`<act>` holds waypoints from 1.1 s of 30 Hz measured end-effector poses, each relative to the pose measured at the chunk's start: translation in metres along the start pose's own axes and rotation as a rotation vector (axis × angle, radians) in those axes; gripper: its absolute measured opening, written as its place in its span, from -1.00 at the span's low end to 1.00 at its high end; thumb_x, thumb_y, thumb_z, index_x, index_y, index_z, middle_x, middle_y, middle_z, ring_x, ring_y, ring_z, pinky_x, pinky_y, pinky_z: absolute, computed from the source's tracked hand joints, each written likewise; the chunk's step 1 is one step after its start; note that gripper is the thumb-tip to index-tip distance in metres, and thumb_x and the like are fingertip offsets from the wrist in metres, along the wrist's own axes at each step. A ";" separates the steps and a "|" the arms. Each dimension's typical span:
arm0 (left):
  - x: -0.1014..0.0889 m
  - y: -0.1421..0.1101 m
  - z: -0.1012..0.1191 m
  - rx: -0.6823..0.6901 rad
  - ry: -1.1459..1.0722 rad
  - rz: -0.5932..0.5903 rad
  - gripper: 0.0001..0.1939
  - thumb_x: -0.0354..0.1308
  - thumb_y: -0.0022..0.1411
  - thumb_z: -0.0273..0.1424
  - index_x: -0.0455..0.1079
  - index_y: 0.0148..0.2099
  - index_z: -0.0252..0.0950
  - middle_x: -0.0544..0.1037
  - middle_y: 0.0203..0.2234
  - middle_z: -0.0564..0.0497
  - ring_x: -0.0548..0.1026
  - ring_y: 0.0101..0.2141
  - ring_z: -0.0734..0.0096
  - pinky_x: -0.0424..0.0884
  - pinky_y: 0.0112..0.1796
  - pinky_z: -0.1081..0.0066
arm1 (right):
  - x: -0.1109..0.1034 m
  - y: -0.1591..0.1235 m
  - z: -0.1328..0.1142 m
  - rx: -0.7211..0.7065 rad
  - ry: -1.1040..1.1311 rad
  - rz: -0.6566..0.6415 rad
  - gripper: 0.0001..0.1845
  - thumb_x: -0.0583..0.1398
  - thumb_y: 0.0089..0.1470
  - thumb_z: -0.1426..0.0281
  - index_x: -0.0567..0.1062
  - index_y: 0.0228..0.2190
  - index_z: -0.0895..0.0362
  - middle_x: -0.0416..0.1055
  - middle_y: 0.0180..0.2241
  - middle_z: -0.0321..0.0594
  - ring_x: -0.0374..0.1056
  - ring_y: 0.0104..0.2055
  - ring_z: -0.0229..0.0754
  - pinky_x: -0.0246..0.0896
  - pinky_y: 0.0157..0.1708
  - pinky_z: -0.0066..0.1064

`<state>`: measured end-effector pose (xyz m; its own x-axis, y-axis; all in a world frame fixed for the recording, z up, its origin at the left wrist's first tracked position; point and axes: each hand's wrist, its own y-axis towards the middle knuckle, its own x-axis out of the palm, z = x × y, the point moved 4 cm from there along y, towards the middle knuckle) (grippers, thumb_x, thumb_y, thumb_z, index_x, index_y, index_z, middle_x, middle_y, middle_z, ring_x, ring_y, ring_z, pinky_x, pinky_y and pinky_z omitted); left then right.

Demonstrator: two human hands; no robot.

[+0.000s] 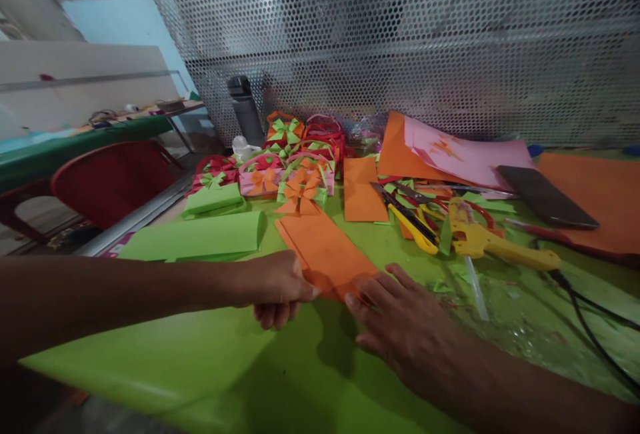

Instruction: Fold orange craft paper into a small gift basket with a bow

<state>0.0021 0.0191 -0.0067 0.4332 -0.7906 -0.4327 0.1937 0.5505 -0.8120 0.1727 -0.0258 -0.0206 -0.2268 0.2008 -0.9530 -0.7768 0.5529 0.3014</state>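
Note:
A folded sheet of orange paper [333,247] lies slanted on the green tabletop between my hands. My left hand [283,287] is closed, its thumb and curled fingers pinching the paper's near left edge. My right hand [393,307] rests on the near right corner with its fingers stretched out and somewhat apart, pressing the paper down. The fold is partly hidden under the fingers. Beyond the sheet's far end sits an orange paper bow [301,194] in front of small paper bags with handles.
To the right lie a yellow glue gun [480,241] with its cord, a yellow cutter [413,226] and a dark phone [547,195]. Folded green paper [200,235] is on the left. Behind stand a dark bottle [246,111] and a perforated metal panel [400,41].

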 end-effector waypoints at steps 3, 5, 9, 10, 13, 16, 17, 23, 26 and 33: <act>-0.001 0.001 -0.002 0.008 0.013 -0.002 -0.55 -0.01 0.14 -0.19 0.27 -0.67 -0.38 0.35 -0.81 0.03 0.27 -0.80 0.55 0.26 -0.72 0.52 | 0.002 -0.001 0.000 -0.006 -0.008 -0.007 -0.73 0.08 0.09 0.23 0.36 -0.20 0.11 0.32 -0.31 -0.23 0.18 -0.26 -0.12 0.03 -0.15 -0.11; 0.001 0.000 -0.001 0.024 0.038 0.001 -0.55 -0.04 0.15 -0.21 0.24 -0.68 -0.36 0.35 -0.81 0.04 0.27 -0.80 0.54 0.27 -0.71 0.50 | 0.002 -0.001 0.000 -0.007 0.006 -0.001 -0.73 0.08 0.10 0.24 0.35 -0.19 0.12 0.31 -0.31 -0.23 0.19 -0.25 -0.12 0.03 -0.13 -0.10; 0.003 -0.015 0.007 0.198 0.211 0.177 -0.57 -0.09 0.18 -0.23 0.20 -0.65 -0.33 0.30 -0.76 0.06 0.29 -0.70 0.48 0.26 -0.59 0.43 | 0.001 -0.001 0.001 0.013 0.053 -0.017 -0.74 0.11 0.08 0.25 0.36 -0.21 0.12 0.31 -0.28 -0.23 0.18 -0.23 -0.12 0.00 -0.08 -0.09; 0.003 -0.020 0.010 0.286 0.298 0.281 -0.60 -0.07 0.18 -0.24 0.23 -0.62 -0.34 0.31 -0.71 0.04 0.32 -0.61 0.43 0.26 -0.52 0.40 | 0.001 -0.001 0.001 0.018 0.059 -0.029 -0.75 0.12 0.07 0.25 0.36 -0.22 0.12 0.31 -0.29 -0.24 0.18 -0.24 -0.12 0.00 -0.08 -0.09; 0.013 -0.035 0.018 0.718 0.723 0.526 -0.75 -0.01 0.18 -0.25 0.37 -0.31 -0.32 0.42 -0.41 -0.06 0.33 -0.36 0.25 0.23 -0.37 0.29 | 0.000 0.000 0.002 0.023 0.056 -0.058 -0.78 0.13 0.06 0.24 0.37 -0.29 0.12 0.30 -0.32 -0.25 0.17 -0.25 -0.12 -0.01 -0.08 -0.08; 0.020 -0.032 0.008 0.893 0.869 0.647 -0.68 0.06 0.15 -0.22 0.31 -0.12 -0.31 0.39 -0.26 -0.11 0.27 -0.26 0.17 0.22 -0.29 0.23 | -0.002 0.000 0.003 0.018 0.054 -0.086 -0.77 0.06 0.11 0.22 0.37 -0.30 0.11 0.30 -0.30 -0.24 0.16 -0.23 -0.11 -0.02 -0.08 -0.08; 0.022 -0.029 0.005 0.932 0.876 0.653 -0.65 0.06 0.15 -0.20 0.29 -0.10 -0.33 0.38 -0.24 -0.12 0.26 -0.26 0.17 0.21 -0.28 0.22 | -0.002 0.001 0.003 0.018 0.055 -0.098 -0.75 0.05 0.12 0.21 0.37 -0.26 0.11 0.31 -0.29 -0.24 0.17 -0.22 -0.11 -0.03 -0.07 -0.08; 0.024 -0.016 -0.003 0.976 0.832 0.622 -0.66 0.06 0.16 -0.20 0.24 -0.08 -0.28 0.34 -0.23 -0.04 0.25 -0.27 0.24 0.19 -0.22 0.24 | -0.003 0.010 0.001 0.094 0.022 -0.117 -0.59 0.06 0.06 0.07 0.35 -0.12 0.03 0.30 -0.24 -0.22 0.17 -0.18 -0.09 -0.11 0.00 -0.04; 0.025 -0.016 -0.005 0.991 0.825 0.658 -0.61 0.08 0.14 -0.16 0.23 -0.04 -0.25 0.35 -0.20 -0.02 0.26 -0.25 0.24 0.17 -0.20 0.25 | -0.002 0.013 -0.001 0.113 -0.017 -0.128 -0.53 0.03 0.05 0.01 0.35 -0.13 0.05 0.31 -0.29 -0.24 0.17 -0.19 -0.09 -0.21 0.05 0.00; 0.026 -0.015 -0.007 1.033 0.895 0.734 -0.54 0.02 0.18 -0.11 0.25 -0.01 -0.34 0.39 -0.19 -0.05 0.29 -0.24 0.23 0.16 -0.19 0.23 | -0.008 0.011 0.007 0.174 -0.068 -0.136 -0.59 -0.02 0.14 0.11 0.33 -0.10 0.09 0.32 -0.31 -0.22 0.18 -0.23 -0.10 -0.17 -0.01 -0.02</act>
<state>0.0043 -0.0118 -0.0088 0.1255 0.0368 -0.9914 0.8471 0.5163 0.1264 0.1703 -0.0157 -0.0095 -0.0818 0.1658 -0.9828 -0.6833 0.7085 0.1764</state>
